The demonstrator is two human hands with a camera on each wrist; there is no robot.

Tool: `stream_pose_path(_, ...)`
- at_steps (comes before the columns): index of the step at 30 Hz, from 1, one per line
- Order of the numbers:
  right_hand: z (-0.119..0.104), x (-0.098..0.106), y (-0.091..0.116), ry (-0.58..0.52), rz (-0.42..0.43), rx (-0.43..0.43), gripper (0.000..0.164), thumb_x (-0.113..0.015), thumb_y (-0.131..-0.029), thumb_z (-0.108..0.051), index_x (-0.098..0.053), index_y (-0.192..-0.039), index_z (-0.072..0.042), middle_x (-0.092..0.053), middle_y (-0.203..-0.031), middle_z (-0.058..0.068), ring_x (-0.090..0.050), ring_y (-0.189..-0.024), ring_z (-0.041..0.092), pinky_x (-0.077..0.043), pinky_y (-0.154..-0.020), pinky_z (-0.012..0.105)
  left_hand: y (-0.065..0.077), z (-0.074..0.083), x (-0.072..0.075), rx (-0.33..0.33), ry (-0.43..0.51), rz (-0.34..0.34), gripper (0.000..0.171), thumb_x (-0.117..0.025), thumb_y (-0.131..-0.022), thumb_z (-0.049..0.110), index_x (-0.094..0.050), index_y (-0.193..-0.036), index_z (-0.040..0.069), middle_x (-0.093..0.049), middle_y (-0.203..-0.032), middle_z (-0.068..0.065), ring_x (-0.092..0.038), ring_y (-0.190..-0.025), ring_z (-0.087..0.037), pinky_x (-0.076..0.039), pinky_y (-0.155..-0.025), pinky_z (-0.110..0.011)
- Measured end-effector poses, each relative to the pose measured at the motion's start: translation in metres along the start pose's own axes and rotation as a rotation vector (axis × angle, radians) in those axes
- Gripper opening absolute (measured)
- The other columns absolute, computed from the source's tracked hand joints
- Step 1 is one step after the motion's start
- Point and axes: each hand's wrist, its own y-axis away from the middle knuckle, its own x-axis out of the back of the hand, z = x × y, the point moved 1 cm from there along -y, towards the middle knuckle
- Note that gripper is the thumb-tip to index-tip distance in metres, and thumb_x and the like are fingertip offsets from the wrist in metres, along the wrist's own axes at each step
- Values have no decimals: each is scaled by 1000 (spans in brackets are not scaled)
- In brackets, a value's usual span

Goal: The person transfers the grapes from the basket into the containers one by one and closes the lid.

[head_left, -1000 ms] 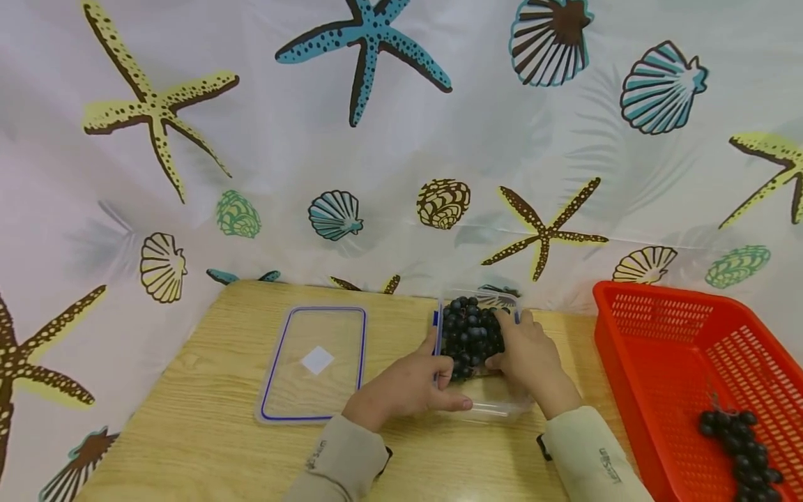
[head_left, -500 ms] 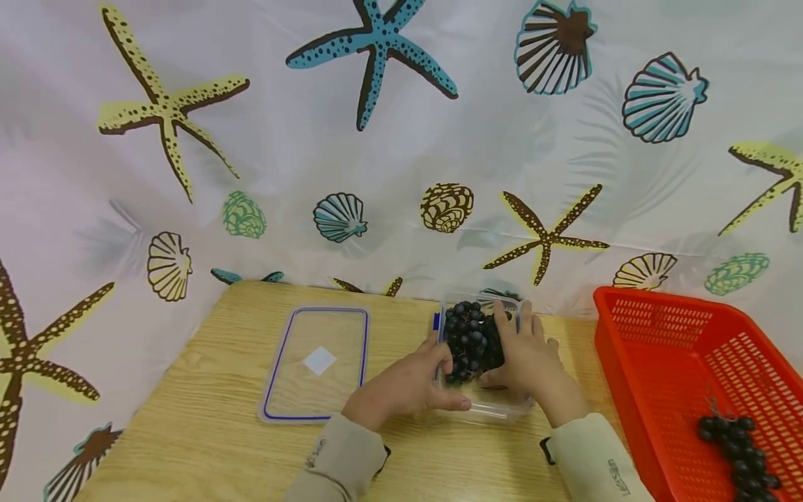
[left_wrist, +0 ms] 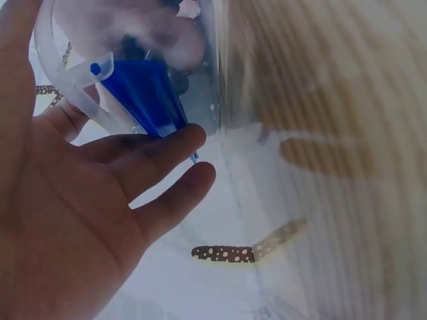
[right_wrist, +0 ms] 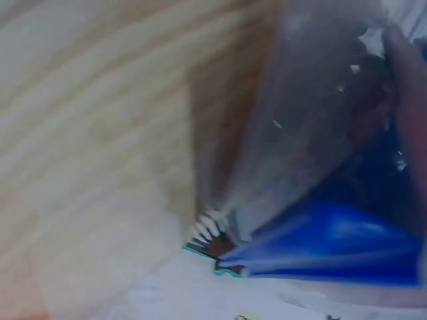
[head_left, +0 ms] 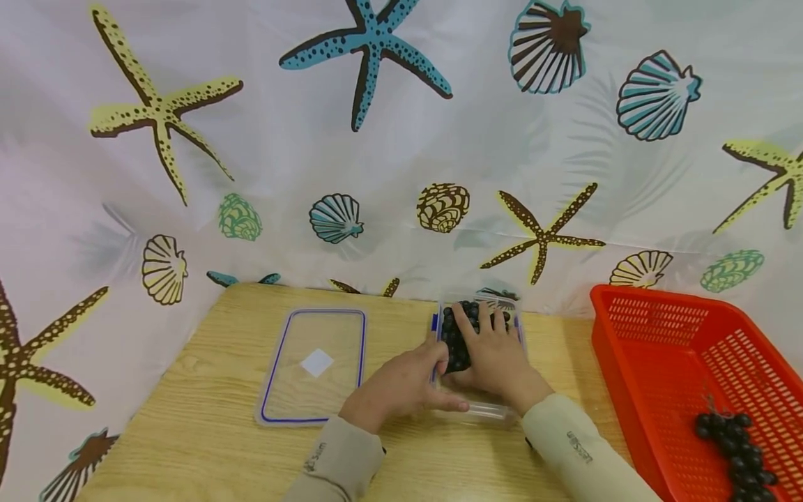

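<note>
A clear plastic food container (head_left: 486, 410) with blue latches stands near the back of the table, dark grapes (head_left: 456, 357) inside it. My left hand (head_left: 401, 385) holds its front left corner, thumb along the front rim. In the left wrist view, the fingers lie at the blue latch (left_wrist: 150, 97) outside the wall. My right hand (head_left: 498, 359) reaches into the container with fingers spread over the grapes, hiding part of the bunch. The right wrist view is blurred and shows the container's side and another blue latch (right_wrist: 340, 243).
A clear lid (head_left: 314, 394) with a blue seal and a white square label lies left of the container. A red perforated basket (head_left: 659, 376) stands at the right with another bunch of dark grapes (head_left: 740, 450) inside. A patterned curtain hangs behind the table.
My right hand has moved left over the grapes, from the container's right side, its fingers now spread across the bunch. The left hand stays at the container's corner.
</note>
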Motion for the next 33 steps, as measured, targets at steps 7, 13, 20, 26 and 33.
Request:
stream_pose_path(7, 5, -2, -11, -64, 42, -50, 108, -77, -83, -59, -18, -163, -18, -32, -149, 39, -32, -136, 58, -38, -98, 71, -2, 4, -1, 3, -39, 0, 64, -76, -79, 67, -49, -92, 11, -14, -163, -26, -36, -53, -15, -37, -53, -29)
stream_pose_path(13, 7, -1, -16, -110, 32, -56, 107, -80, -83, -54, -19, -163, -19, -35, -144, 39, -35, -133, 56, -39, -98, 70, -2, 3, -1, 3, -42, 10, 61, -75, -81, 66, -46, -86, 12, -15, -162, -27, -31, -51, -13, -35, -53, -29)
stream_pose_path(20, 10, 0, -10, -147, 10, -29, 117, -83, -78, -58, -14, -164, -20, -25, -153, 39, -26, -139, 58, -33, -102, 73, -1, 5, -1, 8, 2, -8, 62, -73, -83, 66, -49, -92, 10, -14, -163, -27, -40, -54, -18, -41, -55, -31)
stream_pose_path(26, 15, 12, -2, -285, -29, -6, 123, -83, -75, -62, -9, -165, -23, -10, -162, 31, -13, -147, 51, -22, -108, 72, 0, 4, 3, 39, -11, -13, 72, -71, -82, 68, -54, -132, 19, -20, -165, -16, -56, -124, -34, -49, -92, -46)
stream_pose_path(33, 35, 58, 9, -556, 56, -87, 103, -77, -88, -48, -14, -165, -23, 0, -166, 23, -9, -149, 49, -25, -106, 73, 0, 0, 3, 63, 38, -1, 118, -72, -82, 68, 1, -164, 27, 9, -168, -5, -28, -146, -40, -34, -110, -59)
